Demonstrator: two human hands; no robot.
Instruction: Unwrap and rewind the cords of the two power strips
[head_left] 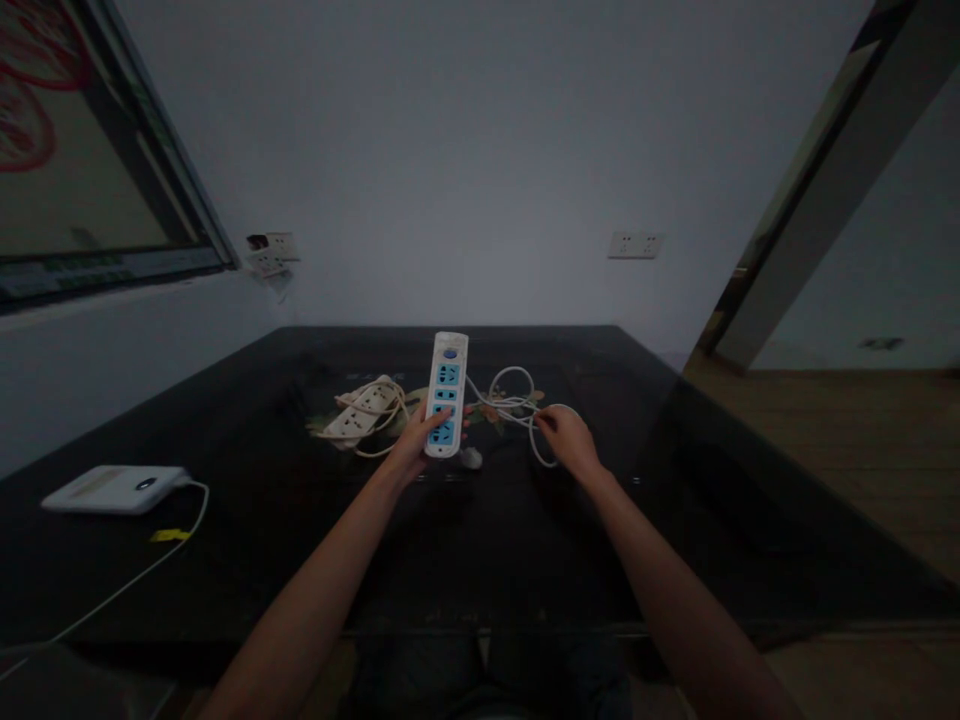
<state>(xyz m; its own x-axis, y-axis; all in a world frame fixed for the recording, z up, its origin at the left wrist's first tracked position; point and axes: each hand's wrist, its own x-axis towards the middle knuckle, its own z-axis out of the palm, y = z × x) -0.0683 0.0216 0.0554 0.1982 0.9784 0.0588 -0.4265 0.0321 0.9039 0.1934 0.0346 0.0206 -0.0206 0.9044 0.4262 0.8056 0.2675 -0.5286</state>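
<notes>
My left hand (412,441) is closed around the lower end of a white power strip (448,390) with blue sockets, its thumb lying across the socket face. The strip is tilted up over the table. A white cord (512,403) runs in loose loops to the right of it. My right hand (568,436) pinches part of that cord between thumb and fingers. Below the strip's lower end lies a pale plug (470,458). To the left, a second, cream power strip (363,412) rests on the table with its own cord wound around it.
The dark glossy table (495,540) reaches to the wall. A white power bank (118,489) with a white cable lies at the left, near a yellow scrap (169,535). Wall sockets (635,245) are at the back right, and a damaged outlet (270,254) is at the back left.
</notes>
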